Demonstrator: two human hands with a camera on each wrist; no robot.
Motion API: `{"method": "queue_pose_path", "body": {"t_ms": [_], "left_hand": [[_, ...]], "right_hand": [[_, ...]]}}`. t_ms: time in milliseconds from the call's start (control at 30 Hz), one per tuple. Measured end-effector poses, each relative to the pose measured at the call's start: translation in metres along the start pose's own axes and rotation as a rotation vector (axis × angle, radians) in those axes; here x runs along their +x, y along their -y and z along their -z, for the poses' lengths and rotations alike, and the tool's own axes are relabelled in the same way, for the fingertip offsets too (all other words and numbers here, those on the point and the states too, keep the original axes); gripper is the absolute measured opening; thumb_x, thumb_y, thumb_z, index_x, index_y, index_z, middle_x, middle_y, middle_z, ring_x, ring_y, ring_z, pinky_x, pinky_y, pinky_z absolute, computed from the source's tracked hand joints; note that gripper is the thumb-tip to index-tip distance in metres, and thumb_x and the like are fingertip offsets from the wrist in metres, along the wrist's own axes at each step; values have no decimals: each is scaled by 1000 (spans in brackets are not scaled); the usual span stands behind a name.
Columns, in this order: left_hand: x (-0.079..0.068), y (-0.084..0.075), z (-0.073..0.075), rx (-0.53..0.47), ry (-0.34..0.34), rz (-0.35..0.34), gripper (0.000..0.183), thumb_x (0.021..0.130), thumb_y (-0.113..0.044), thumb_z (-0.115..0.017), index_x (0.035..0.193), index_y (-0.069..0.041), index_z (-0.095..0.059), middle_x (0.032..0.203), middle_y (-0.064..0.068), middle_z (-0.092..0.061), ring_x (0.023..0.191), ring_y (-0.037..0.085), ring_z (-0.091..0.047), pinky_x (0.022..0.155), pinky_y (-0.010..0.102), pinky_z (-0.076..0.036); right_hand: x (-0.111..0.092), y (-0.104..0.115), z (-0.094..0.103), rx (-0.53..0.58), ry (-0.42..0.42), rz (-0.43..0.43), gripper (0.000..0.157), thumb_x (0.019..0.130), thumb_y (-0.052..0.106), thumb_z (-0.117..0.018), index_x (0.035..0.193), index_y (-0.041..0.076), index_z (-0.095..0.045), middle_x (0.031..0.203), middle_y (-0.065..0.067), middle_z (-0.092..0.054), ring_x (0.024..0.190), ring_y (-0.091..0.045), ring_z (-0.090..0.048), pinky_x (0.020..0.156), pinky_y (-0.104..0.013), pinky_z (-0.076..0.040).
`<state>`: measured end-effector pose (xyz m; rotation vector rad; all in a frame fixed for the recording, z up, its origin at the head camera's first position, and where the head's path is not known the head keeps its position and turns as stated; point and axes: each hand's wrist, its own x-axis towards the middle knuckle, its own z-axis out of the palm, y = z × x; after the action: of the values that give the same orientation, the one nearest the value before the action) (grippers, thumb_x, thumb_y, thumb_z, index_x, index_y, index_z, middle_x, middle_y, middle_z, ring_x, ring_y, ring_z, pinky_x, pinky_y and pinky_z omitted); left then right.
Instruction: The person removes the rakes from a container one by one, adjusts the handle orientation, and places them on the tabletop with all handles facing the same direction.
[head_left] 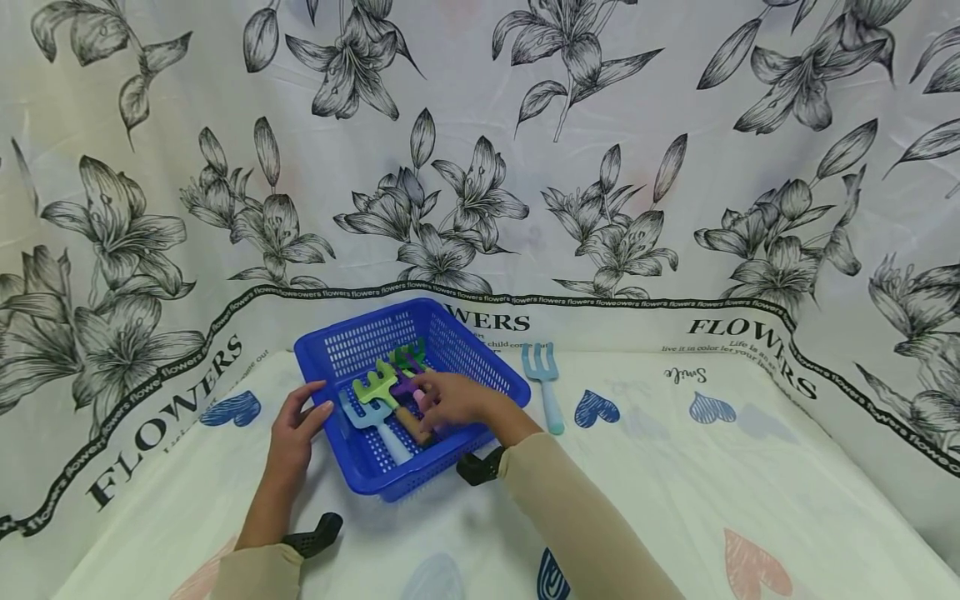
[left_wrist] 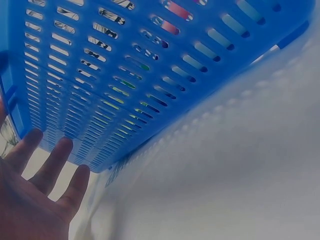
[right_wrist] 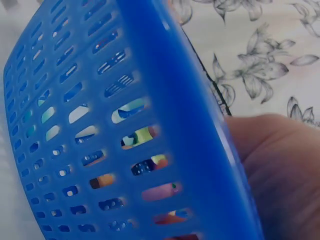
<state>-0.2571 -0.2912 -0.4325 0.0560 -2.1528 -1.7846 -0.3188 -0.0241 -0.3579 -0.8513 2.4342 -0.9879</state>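
A blue perforated basket (head_left: 352,471) sits slightly turned on the cloth, holding several small toy garden tools. Inside lie a light-blue fork (head_left: 367,414), a lime-green rake (head_left: 375,385) with a tan handle, a dark-green rake (head_left: 408,354) and a purple tool (head_left: 405,385) with a pink handle. At the basket's left rim, my left hand (head_left: 292,429) touches the edge with extended fingers; the left wrist view shows them spread by the outer wall. My right hand (head_left: 457,400) reaches over the near right rim, its fingers pinching the pink handle. The fingertips are partly hidden.
Right of the basket, another light-blue fork (head_left: 549,392) lies on the heart-printed cloth (head_left: 637,483), tines pointing away. A floral curtain (head_left: 600,167) rises behind the table. Black wrist cameras are strapped to both wrists.
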Motion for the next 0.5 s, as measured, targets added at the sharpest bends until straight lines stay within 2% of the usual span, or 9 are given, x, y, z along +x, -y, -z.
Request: {"method": "queue_pose_path", "body": {"t_ms": [133, 233, 267, 400, 500], "left_hand": [[0, -1, 0, 5, -1, 0, 53, 100, -36, -54, 146, -15, -38, 158, 7, -25, 136, 38, -36, 107, 57, -33], [-1, -2, 0, 7, -4, -2, 52, 100, -35, -54, 146, -16, -39, 158, 7, -25, 136, 38, -36, 107, 56, -33], [-1, -2, 0, 11, -5, -2, 52, 100, -35, -54, 145, -16, -39, 158, 7, -25, 136, 38, -36, 107, 56, -33], [-1, -2, -1, 15, -6, -5, 51, 100, -35, -54, 145, -16, -39, 158, 7, -24, 137, 38, -35, 107, 57, -33], [-2, -2, -1, 19, -5, -8, 52, 100, -36, -54, 145, -16, -39, 158, 7, -24, 137, 39, -35, 107, 57, -33]], "right_hand": [[-1, -2, 1, -49, -130, 43, 65, 83, 11, -76, 141, 22, -50, 114, 3, -67, 106, -12, -57, 89, -35, -48], [-2, -3, 1, -25, -197, 60, 58, 85, 8, -74, 138, 20, -53, 113, 4, -68, 107, -14, -57, 85, -32, -49], [-3, -3, 1, -8, -216, 65, 54, 87, 8, -72, 138, 19, -54, 112, 4, -68, 105, -14, -58, 79, -30, -50], [-7, -4, 1, 17, -303, 68, 47, 92, 19, -69, 136, 18, -55, 109, 6, -67, 97, -13, -60, 68, -26, -49], [-8, -4, 1, 24, -369, 54, 47, 93, 32, -68, 137, 19, -55, 108, 6, -67, 90, -14, -59, 62, -27, -50]]}}
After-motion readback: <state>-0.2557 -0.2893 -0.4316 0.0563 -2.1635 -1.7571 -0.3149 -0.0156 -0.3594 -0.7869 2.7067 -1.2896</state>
